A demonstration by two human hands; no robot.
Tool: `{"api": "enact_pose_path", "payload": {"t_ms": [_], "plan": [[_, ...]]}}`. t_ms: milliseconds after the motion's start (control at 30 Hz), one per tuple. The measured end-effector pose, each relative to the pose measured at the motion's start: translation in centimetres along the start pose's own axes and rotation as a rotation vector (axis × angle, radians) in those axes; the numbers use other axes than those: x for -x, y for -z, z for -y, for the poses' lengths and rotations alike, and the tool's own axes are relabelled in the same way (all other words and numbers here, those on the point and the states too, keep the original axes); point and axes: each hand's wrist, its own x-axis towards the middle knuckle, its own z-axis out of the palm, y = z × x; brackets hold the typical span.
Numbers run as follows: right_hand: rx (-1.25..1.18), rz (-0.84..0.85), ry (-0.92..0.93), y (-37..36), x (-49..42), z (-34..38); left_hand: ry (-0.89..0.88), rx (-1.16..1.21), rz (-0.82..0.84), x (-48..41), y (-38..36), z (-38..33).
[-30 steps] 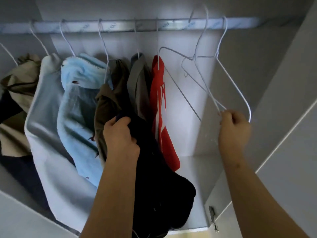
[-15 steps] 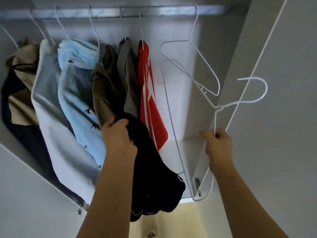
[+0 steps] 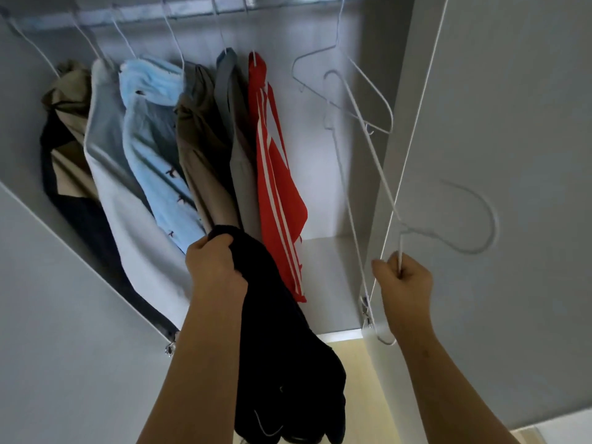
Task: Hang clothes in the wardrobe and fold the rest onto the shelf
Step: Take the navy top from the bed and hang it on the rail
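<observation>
In a grey wardrobe (image 3: 512, 91), clothes (image 3: 153, 155) are hung at upper left. A black garment (image 3: 282, 347) is gripped by the left hand (image 3: 214, 267), a wire hanger (image 3: 399, 248) by the right hand (image 3: 403, 280).

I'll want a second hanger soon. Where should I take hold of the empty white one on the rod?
Pinch the empty hanger by its neck, just under the hook, reaching up from the front right. It hangs clear of the red garment, and the neck sits above where the held hanger crosses it, so it should lift straight off the rod.
</observation>
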Motion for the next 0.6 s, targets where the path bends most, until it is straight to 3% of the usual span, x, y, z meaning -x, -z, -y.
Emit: {"api": "enact_pose_path", "payload": {"t_ms": [133,233,433,600], "plan": [[-0.205,0.054,0.079,0.8,-0.5,1.9,-0.006,0.022,0.047,0.8,-0.8,0.3],[-0.32,0.115,0.035,0.5,-0.8,2.8,-0.027,-0.049,0.064,0.1,-0.4,0.2],[-0.259,0.086,-0.069,-0.9,-0.6,2.2,-0.087,-0.086,-0.018,-1.6,1.8,-0.6],[-0.172,0.223,-0.059,-2.1,0.0,1.9,-0.059,0.063,-0.211,-2.9,3.6,-1.6]]}}
